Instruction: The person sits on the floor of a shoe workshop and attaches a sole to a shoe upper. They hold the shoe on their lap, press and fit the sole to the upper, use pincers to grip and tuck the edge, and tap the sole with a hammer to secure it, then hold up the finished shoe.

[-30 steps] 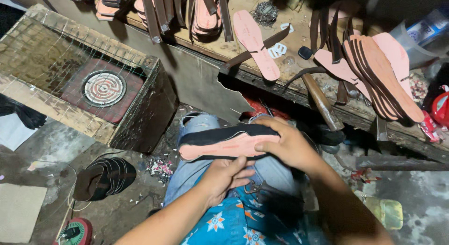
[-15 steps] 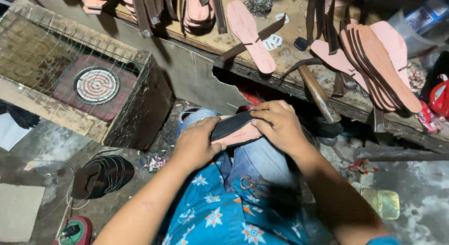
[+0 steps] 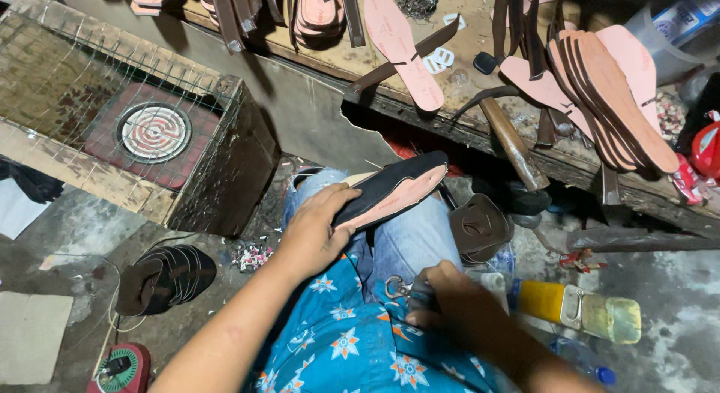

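My left hand [image 3: 321,229] grips a shoe sole [image 3: 394,189], black on one face and pink on the other, holding it tilted over my lap in blue jeans. My right hand [image 3: 444,299] is down by my right hip, closed on a small metal tool [image 3: 399,289] with a ring-shaped end. The two hands are apart. Most of the tool is hidden by the fingers.
A cluttered workbench [image 3: 480,100] ahead carries pink insoles [image 3: 401,48], a stack of soles [image 3: 615,93] and a wooden-handled hammer [image 3: 514,145]. A mesh-covered box with a round heating coil [image 3: 155,132] stands left. Dark straps [image 3: 169,277] lie on the floor; a yellow-capped container [image 3: 581,309] lies right.
My right hand has let go of the sole and dropped to my hip, where it now grips a small metal tool. The left hand alone holds the sole, now tilted up.
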Motion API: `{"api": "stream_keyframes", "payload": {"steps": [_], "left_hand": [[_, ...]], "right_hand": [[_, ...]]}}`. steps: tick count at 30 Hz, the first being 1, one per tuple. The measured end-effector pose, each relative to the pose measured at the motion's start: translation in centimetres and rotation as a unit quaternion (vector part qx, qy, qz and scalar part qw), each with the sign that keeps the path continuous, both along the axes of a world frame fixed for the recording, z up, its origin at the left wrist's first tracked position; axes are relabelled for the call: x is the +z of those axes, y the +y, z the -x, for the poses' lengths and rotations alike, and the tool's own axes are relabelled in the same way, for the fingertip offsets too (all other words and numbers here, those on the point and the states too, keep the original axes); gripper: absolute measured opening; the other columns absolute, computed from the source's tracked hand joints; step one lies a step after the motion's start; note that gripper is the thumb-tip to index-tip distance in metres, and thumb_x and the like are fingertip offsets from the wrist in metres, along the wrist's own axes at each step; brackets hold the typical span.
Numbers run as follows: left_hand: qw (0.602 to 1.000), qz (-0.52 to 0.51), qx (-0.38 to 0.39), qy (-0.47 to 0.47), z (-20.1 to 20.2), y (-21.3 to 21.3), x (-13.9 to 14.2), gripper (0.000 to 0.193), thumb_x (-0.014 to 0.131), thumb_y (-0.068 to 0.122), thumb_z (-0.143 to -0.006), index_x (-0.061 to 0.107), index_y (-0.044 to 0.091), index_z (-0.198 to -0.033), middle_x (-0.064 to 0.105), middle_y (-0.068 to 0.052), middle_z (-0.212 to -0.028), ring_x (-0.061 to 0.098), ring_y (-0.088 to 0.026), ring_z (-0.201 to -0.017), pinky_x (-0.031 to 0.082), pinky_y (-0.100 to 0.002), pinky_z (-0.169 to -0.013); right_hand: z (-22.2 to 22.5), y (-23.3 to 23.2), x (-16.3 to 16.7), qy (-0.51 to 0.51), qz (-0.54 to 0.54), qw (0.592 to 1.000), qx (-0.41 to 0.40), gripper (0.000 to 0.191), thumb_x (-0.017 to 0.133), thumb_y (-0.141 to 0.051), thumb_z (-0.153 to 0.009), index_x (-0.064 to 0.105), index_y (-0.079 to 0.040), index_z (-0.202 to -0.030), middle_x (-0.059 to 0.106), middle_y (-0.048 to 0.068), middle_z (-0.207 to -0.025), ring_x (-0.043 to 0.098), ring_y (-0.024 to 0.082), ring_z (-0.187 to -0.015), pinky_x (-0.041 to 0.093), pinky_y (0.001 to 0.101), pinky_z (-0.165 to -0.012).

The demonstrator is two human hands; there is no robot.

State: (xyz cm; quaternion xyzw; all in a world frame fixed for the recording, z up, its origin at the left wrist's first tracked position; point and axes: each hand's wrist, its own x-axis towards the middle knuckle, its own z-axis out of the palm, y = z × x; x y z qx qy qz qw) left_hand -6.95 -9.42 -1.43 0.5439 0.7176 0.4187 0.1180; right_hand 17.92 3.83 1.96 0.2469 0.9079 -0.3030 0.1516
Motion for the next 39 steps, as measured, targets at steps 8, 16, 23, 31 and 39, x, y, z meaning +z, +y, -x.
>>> {"api": "stream_keyframes", "payload": {"steps": [8,16,23,31,39], "left_hand": [[0.996,0.079,0.039,0.015,-1.0,1.0,1.2,0.052,0.07,0.005,-0.074,0.063,0.007,-0.126,0.065,-0.016,-0.129,0.06,-0.038,-0.123,0.045,-0.049,-0.104],[0.998,0.022,0.046,0.031,-1.5,0.8,1.9,0.051,0.073,0.011,-0.078,0.063,0.007,-0.128,0.064,-0.017,-0.131,0.062,-0.039,-0.119,0.049,-0.048,-0.099],[0.985,0.062,0.1,0.122,-3.0,0.3,1.2,0.053,0.075,0.018,-0.08,0.064,0.013,-0.132,0.06,-0.02,-0.138,0.056,-0.045,-0.127,0.041,-0.059,-0.104],[0.981,0.065,0.113,0.144,-3.9,0.3,1.4,0.051,0.075,0.022,-0.082,0.064,0.013,-0.131,0.059,-0.018,-0.14,0.056,-0.044,-0.127,0.042,-0.058,-0.105],[0.995,0.065,0.062,0.046,-0.7,-0.7,1.4,0.049,0.077,0.027,-0.083,0.065,0.012,-0.129,0.065,-0.018,-0.135,0.062,-0.037,-0.122,0.05,-0.044,-0.098]], "right_hand": [[0.8,2.3,0.4,0.061,-0.092,0.994,-0.006,0.03,0.066,-0.043,-0.093,0.068,-0.013,-0.094,0.069,0.01,-0.089,0.067,0.03,-0.091,0.05,0.0431,-0.088],[6.5,2.5,-0.4,0.072,-0.251,0.963,0.069,0.03,0.064,-0.026,-0.087,0.062,-0.004,-0.107,0.072,0.016,-0.087,0.07,0.036,-0.085,0.05,0.0517,-0.077],[8.9,2.1,0.2,-0.021,-0.211,0.976,0.049,0.029,0.061,-0.023,-0.089,0.06,0.0,-0.107,0.074,0.022,-0.086,0.073,0.041,-0.082,0.056,0.0526,-0.076],[8.6,0.8,0.1,0.015,-0.207,0.977,0.053,0.027,0.06,-0.02,-0.091,0.06,0.001,-0.107,0.071,0.024,-0.091,0.07,0.043,-0.086,0.055,0.0513,-0.077],[8.2,-0.6,-2.6,0.215,-0.207,0.953,0.052,0.03,0.066,-0.018,-0.082,0.06,-0.003,-0.108,0.067,0.019,-0.091,0.064,0.039,-0.091,0.052,0.0497,-0.076]]}}
